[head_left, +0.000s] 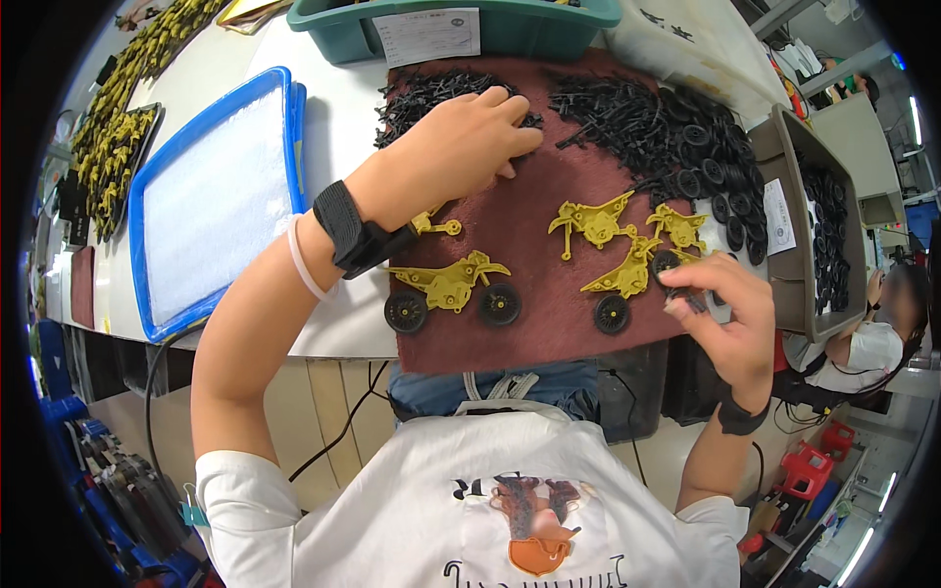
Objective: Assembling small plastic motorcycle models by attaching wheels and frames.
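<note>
My left hand (pixel 480 132) reaches over a pile of thin black plastic parts (pixel 421 98) at the back left of the mat. Its fingers are curled down, and what the tips hold is hidden. My right hand (pixel 730 304) pinches a small dark plastic part (pixel 689 299) between thumb and fingers. Beside those fingertips is a black toy wheel (pixel 665 262), next to a yellow toy motorcycle frame (pixel 627 274) with another wheel (pixel 612 314) at its lower end. At the left lies a yellow motorcycle frame (pixel 446 284) with two black wheels. More yellow frames (pixel 598 223) lie behind.
The reddish-brown mat (pixel 529 343) carries heaps of black rods and wheels (pixel 701 147) at the back right. A blue-rimmed tray (pixel 142 245) stands left, a green bin (pixel 338 34) at the back, a grey bin (pixel 799 245) of black parts right. Another person (pixel 867 348) sits far right.
</note>
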